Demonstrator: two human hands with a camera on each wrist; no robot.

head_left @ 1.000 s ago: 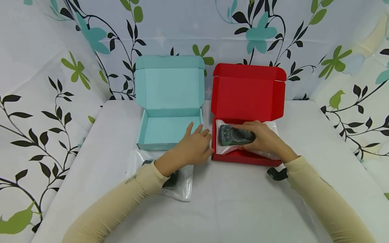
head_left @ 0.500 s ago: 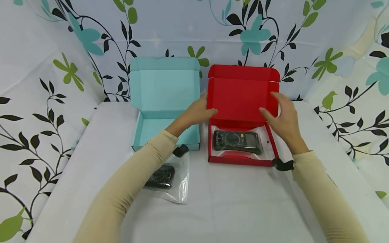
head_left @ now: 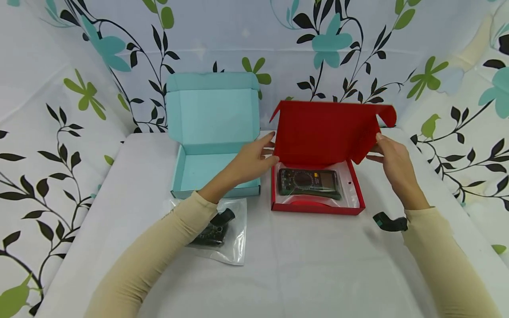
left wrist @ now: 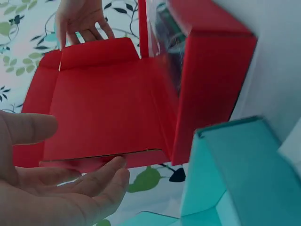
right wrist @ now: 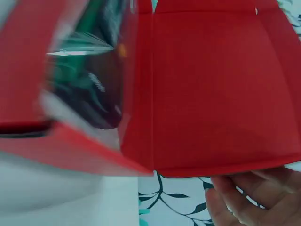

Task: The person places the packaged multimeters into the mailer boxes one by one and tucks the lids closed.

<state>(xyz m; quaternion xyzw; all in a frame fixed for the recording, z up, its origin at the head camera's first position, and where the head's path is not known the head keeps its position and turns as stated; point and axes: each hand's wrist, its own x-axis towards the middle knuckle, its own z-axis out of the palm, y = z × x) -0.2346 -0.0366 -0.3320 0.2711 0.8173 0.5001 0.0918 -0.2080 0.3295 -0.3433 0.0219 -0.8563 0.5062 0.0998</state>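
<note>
A red cardboard box (head_left: 319,211) stands with its lid (head_left: 324,132) raised and leaning forward. Inside it lies a dark multimeter (head_left: 309,183) in a clear plastic bag (head_left: 350,190). My left hand (head_left: 254,158) is at the lid's left side flap; in the left wrist view its fingers (left wrist: 106,181) reach along that flap, the thumb held apart. On the other side, my right hand (head_left: 397,165) touches the right flap, fingers loosely extended. The right wrist view has those fingers (right wrist: 240,202) against the flap's outer face.
Left of the red box is an open teal box (head_left: 214,117), its bottom partly behind my left forearm. In front of it lies another bagged multimeter (head_left: 210,236), partly covered by my left sleeve and wrist camera. A patterned cloth (head_left: 207,35) hangs behind the white table (head_left: 310,265).
My right hand has left the multimeter in the red box and moved to the lid's right flap. My left hand has come to the left flap. The lid has tilted forward.
</note>
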